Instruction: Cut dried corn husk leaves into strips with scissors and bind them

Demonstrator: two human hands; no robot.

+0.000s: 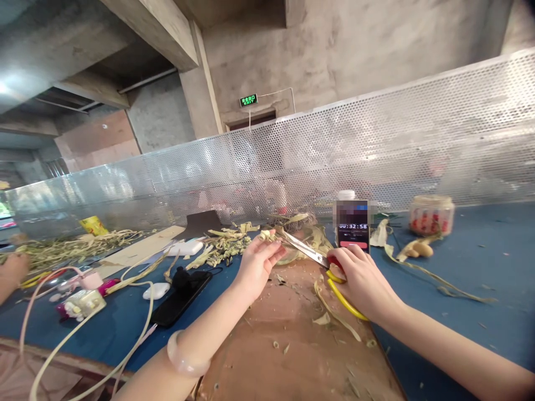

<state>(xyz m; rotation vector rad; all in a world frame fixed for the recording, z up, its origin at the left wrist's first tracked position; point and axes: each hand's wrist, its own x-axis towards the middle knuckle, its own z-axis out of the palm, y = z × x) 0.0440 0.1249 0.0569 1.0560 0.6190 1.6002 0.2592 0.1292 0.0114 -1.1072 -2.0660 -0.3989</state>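
My left hand (257,267) pinches a small curled piece of dried leaf (266,235) between thumb and fingertips. In my right hand (363,281) is a pair of scissors (308,250) with yellow and red handles. Its blades are parted slightly and point left, towards the leaf piece; whether they touch it I cannot tell. Beneath both hands lies a brown board (276,334) strewn with scraps. A long dried leaf strip (336,314) rests on it below the scissors.
A pile of dried leaf bits (225,245) lies left of my hands. An upright phone (352,225) and a jar (431,214) stand at the right. A black phone (181,301) with cables lies left. A perforated metal screen (188,184) runs behind. Another person's hand (14,270) shows far left.
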